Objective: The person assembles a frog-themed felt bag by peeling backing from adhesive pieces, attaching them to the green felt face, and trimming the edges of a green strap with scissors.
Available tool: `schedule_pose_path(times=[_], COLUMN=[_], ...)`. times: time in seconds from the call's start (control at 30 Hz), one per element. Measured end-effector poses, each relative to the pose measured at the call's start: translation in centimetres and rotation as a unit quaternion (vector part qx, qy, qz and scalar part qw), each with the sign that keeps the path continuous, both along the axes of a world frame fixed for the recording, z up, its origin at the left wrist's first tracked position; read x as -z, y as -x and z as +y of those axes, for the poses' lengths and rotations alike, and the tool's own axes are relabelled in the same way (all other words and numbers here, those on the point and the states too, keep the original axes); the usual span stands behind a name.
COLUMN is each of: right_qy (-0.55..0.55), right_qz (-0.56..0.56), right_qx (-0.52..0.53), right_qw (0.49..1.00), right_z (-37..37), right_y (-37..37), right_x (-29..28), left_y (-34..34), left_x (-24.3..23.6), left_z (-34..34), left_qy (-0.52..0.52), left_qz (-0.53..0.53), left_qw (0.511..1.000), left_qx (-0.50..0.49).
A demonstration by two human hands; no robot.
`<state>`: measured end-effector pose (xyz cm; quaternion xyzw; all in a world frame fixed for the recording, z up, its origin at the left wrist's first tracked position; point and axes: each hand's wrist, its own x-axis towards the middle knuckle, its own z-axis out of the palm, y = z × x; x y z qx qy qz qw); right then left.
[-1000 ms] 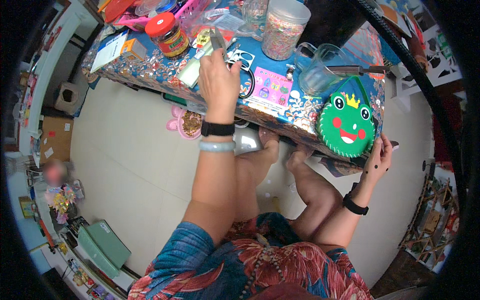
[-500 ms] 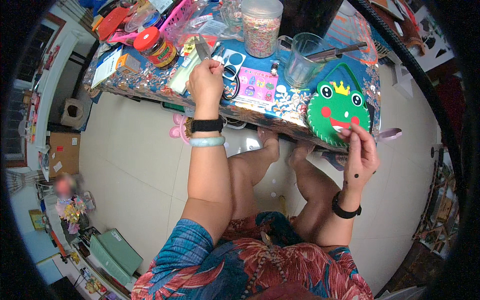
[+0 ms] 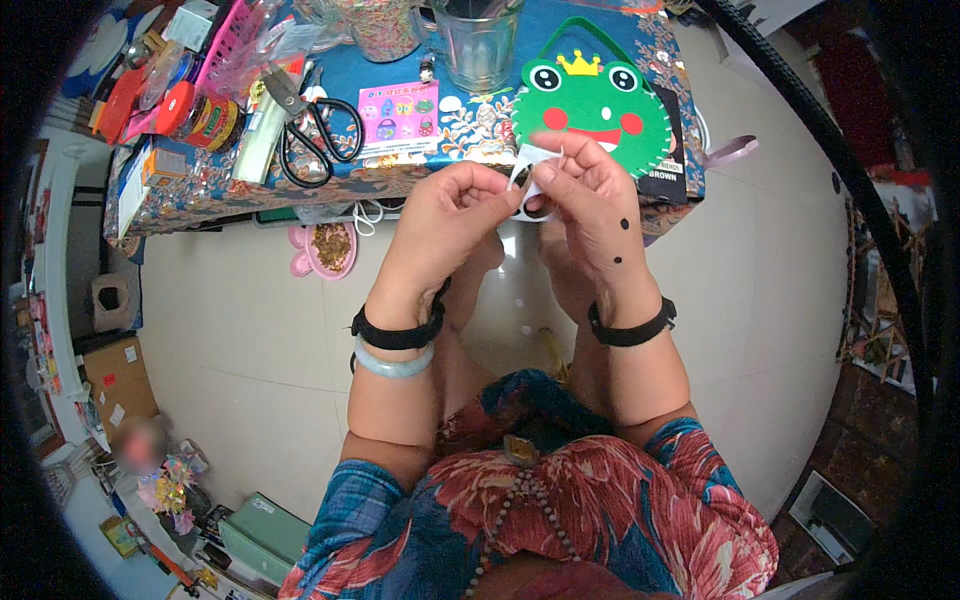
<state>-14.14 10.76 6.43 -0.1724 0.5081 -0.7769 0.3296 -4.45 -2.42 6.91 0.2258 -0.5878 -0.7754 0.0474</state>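
Note:
A white sticker sheet with round cut-outs (image 3: 538,154) is held up between my hands, just off the table's front edge. My left hand (image 3: 450,225) pinches its left side with thumb and forefinger. On the other side, my right hand (image 3: 595,200) grips it between thumb and fingers. Two small black dots mark the back of my right hand. Behind that hand lies a green felt frog bag (image 3: 560,108) with a yellow crown and stitched edge, partly covered by the fingers. Black-handled scissors (image 3: 312,140) rest on the table to the left, beside a pink printed card (image 3: 398,116).
A glass mug (image 3: 478,55) and a jar of coloured bits (image 3: 380,28) stand farther back. Red-lidded jars (image 3: 208,120) and a pink basket (image 3: 228,45) crowd the left. A pink bowl (image 3: 333,248) sits on the floor below, and a black cable (image 3: 815,130) crosses the right.
My left hand has left the scissors and come back toward my right hand. The white sheet has been lifted from the table into both hands. The view has shifted right.

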Motion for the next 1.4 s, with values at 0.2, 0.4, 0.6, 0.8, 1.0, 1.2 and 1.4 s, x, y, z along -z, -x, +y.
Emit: schedule_pose_path(times=[0.2,0.4,0.6,0.8,1.0,1.2,1.4], right_qy=[-0.015,-0.023,-0.058,-0.08,-0.052,-0.081,-0.138], right_qz=[-0.033,-0.003,0.03,0.05,0.113,0.124,0.004], right_qx=[0.01,-0.006,-0.018,0.004,0.04,0.0,-0.026], right_qw=[0.999,1.0,0.998,0.996,0.991,0.989,0.99], right_z=[0.2,0.5,0.8,1.2,1.1,1.2,1.0], right_y=[-0.3,-0.7,-1.1,-0.8,-1.3,-1.6,-1.2], right_x=[0.0,0.6,0.3,0.2,0.8,1.9,1.0], left_y=[-0.1,0.1,-0.4,0.2,-0.1,-0.7,-0.3], left_x=[0.3,0.3,-0.1,-0.1,-0.5,-0.1,0.8], left_z=[0.1,1.2,1.0,1.5,2.5,1.4,1.4], left_qy=[0.085,0.126,0.156,0.475,0.393,0.339,0.53], left_qz=[0.027,0.112,0.103,0.151,0.147,0.098,0.191], left_qw=[0.996,0.982,0.98,0.854,0.9,0.934,0.825], left_qx=[-0.008,-0.085,-0.072,-0.151,-0.113,-0.065,-0.047])
